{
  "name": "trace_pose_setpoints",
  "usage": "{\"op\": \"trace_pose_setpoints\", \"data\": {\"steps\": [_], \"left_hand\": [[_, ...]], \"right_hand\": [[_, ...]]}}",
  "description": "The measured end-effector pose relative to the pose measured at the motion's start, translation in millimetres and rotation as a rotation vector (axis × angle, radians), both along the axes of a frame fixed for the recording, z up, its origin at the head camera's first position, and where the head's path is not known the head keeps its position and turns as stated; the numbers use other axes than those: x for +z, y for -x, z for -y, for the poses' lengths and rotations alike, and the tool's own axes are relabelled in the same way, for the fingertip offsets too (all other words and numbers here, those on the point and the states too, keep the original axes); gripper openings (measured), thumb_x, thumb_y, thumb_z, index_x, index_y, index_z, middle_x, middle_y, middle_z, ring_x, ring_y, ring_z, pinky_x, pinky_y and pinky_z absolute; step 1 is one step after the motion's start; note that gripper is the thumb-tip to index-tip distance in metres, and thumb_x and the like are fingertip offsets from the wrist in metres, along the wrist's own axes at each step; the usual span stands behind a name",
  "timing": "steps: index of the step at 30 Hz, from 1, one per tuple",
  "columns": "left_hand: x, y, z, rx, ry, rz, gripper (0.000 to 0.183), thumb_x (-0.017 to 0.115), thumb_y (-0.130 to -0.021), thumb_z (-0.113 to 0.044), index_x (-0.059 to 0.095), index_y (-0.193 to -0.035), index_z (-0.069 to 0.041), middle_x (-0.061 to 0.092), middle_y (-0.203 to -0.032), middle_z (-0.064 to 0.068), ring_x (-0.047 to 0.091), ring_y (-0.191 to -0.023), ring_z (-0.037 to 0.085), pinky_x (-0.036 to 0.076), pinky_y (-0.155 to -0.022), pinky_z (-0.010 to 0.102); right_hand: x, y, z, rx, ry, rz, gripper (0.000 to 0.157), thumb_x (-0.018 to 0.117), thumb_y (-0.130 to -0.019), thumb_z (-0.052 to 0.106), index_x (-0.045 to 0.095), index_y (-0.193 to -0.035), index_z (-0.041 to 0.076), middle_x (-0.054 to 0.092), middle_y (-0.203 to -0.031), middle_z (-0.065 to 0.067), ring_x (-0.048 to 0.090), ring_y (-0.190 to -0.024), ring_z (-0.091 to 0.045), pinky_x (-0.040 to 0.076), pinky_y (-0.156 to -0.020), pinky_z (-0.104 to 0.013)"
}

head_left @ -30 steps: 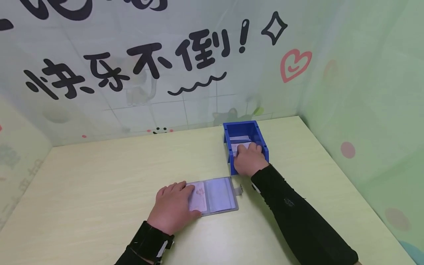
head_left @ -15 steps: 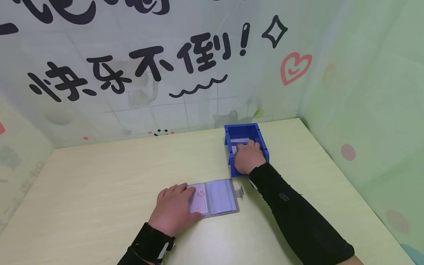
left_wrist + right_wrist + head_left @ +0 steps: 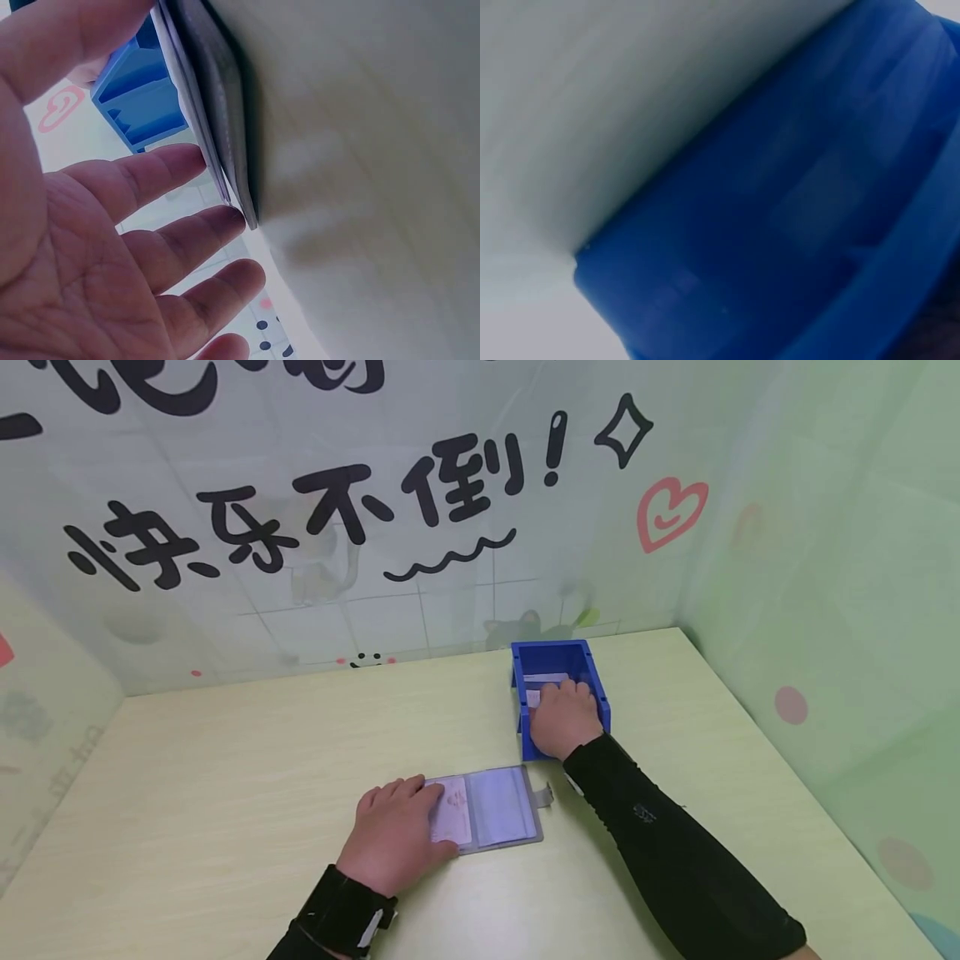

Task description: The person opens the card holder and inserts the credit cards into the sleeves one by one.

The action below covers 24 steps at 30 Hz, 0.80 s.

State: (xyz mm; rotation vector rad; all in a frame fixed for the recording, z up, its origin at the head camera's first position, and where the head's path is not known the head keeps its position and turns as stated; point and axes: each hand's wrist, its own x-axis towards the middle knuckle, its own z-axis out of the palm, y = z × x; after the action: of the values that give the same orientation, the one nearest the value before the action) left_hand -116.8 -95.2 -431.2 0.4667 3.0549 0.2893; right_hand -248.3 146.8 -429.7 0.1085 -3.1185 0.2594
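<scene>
My left hand (image 3: 397,835) rests on the left side of an open grey card holder (image 3: 537,827) lying on the table. A pinkish card (image 3: 452,814) shows in its left half, partly under the fingers; the right half has a pale sleeve (image 3: 501,808). In the left wrist view, nearly straight fingers (image 3: 199,240) touch the holder's edge (image 3: 232,135). My right hand (image 3: 566,718) reaches into a blue bin (image 3: 551,653), over pale cards (image 3: 534,697). Its fingertips are hidden there, so I cannot tell whether they grip a card. The right wrist view shows mostly the bin's outer wall (image 3: 727,217).
The light wooden table (image 3: 247,793) meets a printed backdrop (image 3: 337,568) behind and a green curtain (image 3: 825,610) on the right. The bin stands near the back right, just beyond the card holder. A small strap tab (image 3: 543,795) sticks out from the holder's right edge.
My right hand has shifted slightly within the bin, covering more of the nearer card. The head view has tilted up a little. My left hand and the card holder stay put.
</scene>
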Motion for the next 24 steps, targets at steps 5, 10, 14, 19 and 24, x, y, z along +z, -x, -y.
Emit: {"op": "trace_pose_setpoints", "data": {"steps": [5, 10, 14, 19, 24], "left_hand": [[1.1, -0.9, -0.3, 0.004, -0.003, 0.001, 0.074, 0.074, -0.067, -0.054, 0.057, -0.127, -0.014, 0.051, -0.131, 0.011, 0.040, -0.119, 0.032, 0.030, -0.097, 0.056], [2.4, -1.8, -0.9, 0.006, -0.006, 0.006, 0.074, 0.074, -0.067, -0.054, 0.057, -0.127, -0.014, 0.051, -0.130, 0.011, 0.040, -0.119, 0.032, 0.030, -0.097, 0.056], [2.8, -2.1, -1.0, 0.005, -0.009, 0.004, 0.074, 0.074, -0.068, -0.054, 0.057, -0.127, -0.013, 0.051, -0.130, 0.012, 0.040, -0.119, 0.032, 0.030, -0.097, 0.056], [2.2, -1.8, -0.9, -0.001, -0.004, -0.003, 0.073, 0.073, -0.069, -0.054, 0.056, -0.127, -0.014, 0.050, -0.131, 0.011, 0.040, -0.119, 0.031, 0.030, -0.097, 0.056], [1.7, -1.5, -0.6, 0.001, -0.002, -0.007, 0.073, 0.073, -0.069, -0.054, 0.057, -0.127, -0.014, 0.051, -0.130, 0.011, 0.040, -0.119, 0.031, 0.030, -0.097, 0.056]], "right_hand": [[0.2, 0.0, 0.3, 0.001, -0.002, 0.024, 0.044, 0.046, -0.095, 0.034, 0.054, -0.118, -0.003, 0.052, -0.120, -0.026, 0.040, -0.108, -0.042, 0.034, -0.096, -0.055], [-0.9, 1.0, -0.4, 0.018, -0.003, 0.019, 0.042, 0.045, -0.096, 0.032, 0.055, -0.116, -0.002, 0.055, -0.115, -0.024, 0.042, -0.106, -0.041, 0.036, -0.094, -0.056], [-3.6, 2.2, -2.5, 0.046, -0.002, -0.013, 0.037, 0.044, -0.096, 0.031, 0.059, -0.109, 0.000, 0.057, -0.109, -0.022, 0.045, -0.101, -0.040, 0.037, -0.091, -0.056], [-1.5, 2.6, -5.8, 0.090, 0.013, -0.025, 0.030, 0.043, -0.097, 0.029, 0.061, -0.095, 0.005, 0.060, -0.098, -0.017, 0.049, -0.092, -0.037, 0.041, -0.084, -0.056], [6.7, -0.4, -10.0, 0.157, 0.050, 0.011, 0.028, 0.042, -0.099, 0.026, 0.061, -0.092, 0.007, 0.061, -0.088, -0.012, 0.054, -0.085, -0.031, 0.046, -0.077, -0.052]]}}
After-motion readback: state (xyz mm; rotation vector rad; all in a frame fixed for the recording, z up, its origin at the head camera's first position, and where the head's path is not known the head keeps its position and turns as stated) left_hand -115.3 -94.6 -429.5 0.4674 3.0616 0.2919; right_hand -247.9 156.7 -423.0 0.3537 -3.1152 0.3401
